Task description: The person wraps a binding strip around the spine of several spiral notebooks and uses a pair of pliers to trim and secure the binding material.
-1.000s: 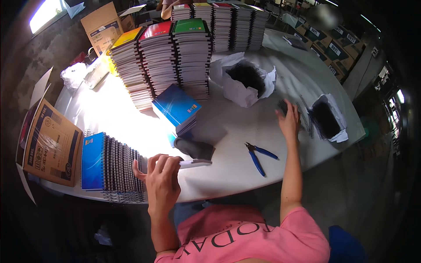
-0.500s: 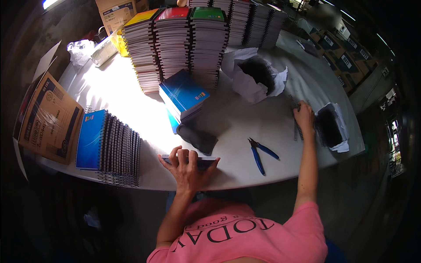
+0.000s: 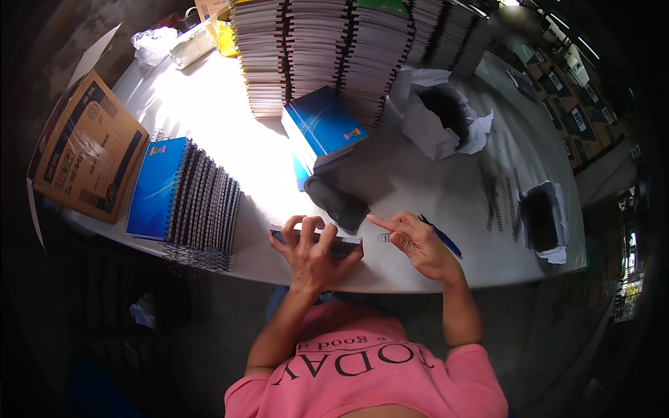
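My left hand (image 3: 311, 252) is closed around a thick stack of sheets (image 3: 345, 245), a notebook block standing on edge near the table's front. My right hand (image 3: 421, 247) is just to its right, index finger stretched toward the block. From beside its thumb sticks the end of a black spiral binding wire (image 3: 384, 238); the rest of the wire is hidden by the hand. Partly covered by that hand are blue-handled pliers (image 3: 447, 244). Just beyond the block rests a dark grey object (image 3: 338, 202), its kind unclear. Behind that is a pile of blue notebooks (image 3: 325, 125).
Spiral-bound blue notebooks (image 3: 159, 191) stand at left, beside a cardboard box (image 3: 90, 150). Tall notebook stacks (image 3: 317, 52) rise at the back. Loose spiral wires (image 3: 491, 198) lie right, near a paper-wrapped bundle of dark wires (image 3: 542, 219). Another torn paper wrap (image 3: 433, 129) stands behind.
My right hand has moved left from the loose wires to beside the block, bringing a spiral wire. My left hand keeps its hold. The whole view has shifted slightly.
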A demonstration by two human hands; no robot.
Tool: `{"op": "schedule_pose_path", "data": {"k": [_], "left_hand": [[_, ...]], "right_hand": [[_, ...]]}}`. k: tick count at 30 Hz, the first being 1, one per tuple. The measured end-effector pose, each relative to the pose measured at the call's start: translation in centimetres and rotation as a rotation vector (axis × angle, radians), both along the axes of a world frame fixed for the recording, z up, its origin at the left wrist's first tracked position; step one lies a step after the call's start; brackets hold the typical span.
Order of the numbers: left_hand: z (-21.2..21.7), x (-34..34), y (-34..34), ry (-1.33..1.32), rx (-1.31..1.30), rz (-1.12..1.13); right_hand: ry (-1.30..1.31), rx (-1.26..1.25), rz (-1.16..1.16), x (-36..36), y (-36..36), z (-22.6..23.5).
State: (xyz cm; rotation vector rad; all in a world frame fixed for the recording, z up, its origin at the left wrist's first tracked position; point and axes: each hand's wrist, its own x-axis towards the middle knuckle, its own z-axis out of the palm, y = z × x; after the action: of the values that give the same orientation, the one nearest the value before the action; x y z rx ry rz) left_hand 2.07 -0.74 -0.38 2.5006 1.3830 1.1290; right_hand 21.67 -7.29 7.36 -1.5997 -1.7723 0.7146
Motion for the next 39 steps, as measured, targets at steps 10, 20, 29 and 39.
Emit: {"op": "schedule_pose_path", "data": {"k": [10, 20, 29, 39], "left_hand": [[1.0, -0.2, 0.0, 0.023, 0.02, -0.006], [1.0, -0.4, 0.3, 0.051, -0.027, -0.073], [1.2, -1.3, -0.1, 0.025, -0.008, -0.137], [1.4, -1.5, -0.3, -0.019, 0.031, -0.19]], "right_hand": [[0.17, 0.172, 0.006, -2.0, 1.3, -2.7], [0.217, 0.03, -0.053, -2.5, 0.8, -1.0], [0.106, -0.302, 0.107, -1.0, 2.1, -0.8], [-0.755, 0.201, 0.045, -2.5, 8.8, -6.7]]}}
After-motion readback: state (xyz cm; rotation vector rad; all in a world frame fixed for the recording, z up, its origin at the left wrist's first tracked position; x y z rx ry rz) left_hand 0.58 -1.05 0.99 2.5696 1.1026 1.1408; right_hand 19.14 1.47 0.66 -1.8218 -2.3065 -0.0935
